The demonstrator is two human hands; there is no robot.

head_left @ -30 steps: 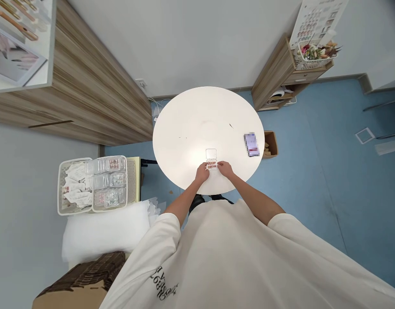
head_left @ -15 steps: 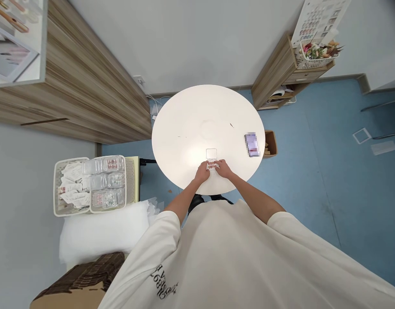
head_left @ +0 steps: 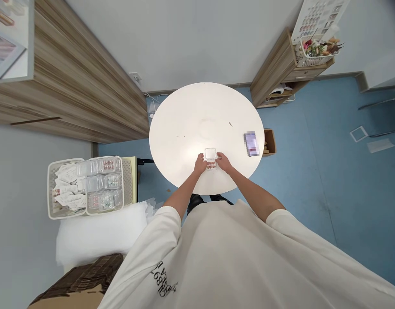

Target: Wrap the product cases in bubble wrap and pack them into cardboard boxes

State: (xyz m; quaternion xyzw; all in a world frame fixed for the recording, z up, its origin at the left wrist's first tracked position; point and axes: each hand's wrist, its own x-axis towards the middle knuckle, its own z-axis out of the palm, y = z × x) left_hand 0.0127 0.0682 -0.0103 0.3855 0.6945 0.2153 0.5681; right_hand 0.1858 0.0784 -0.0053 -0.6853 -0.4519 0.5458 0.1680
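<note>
A small clear plastic nail case (head_left: 211,168) lies opened on the round white table (head_left: 181,111), close to the front edge. Rows of red press-on nails (head_left: 211,163) sit in its near half, and the clear lid (head_left: 210,153) lies folded back on the far side. My left hand (head_left: 200,164) is at the left side of the case by the hinge, fingers curled, thumb on its edge. Opposite it, my right hand (head_left: 223,162) grips the right edge with bent fingers. The exact fingertip contact is too small to make out.
A phone-like purple item (head_left: 251,143), blurred, lies at the table's right. White baskets (head_left: 50,189) with packets and clear nail cases (head_left: 110,182) stand left. A cardboard box (head_left: 269,141) is on the floor at right. Wooden cabinets (head_left: 97,86) flank the table.
Both hands have shifted slightly away from me, from the sides of the nail tray to near the hinge and lid, uncovering more of the nails. The view has shifted a little.
</note>
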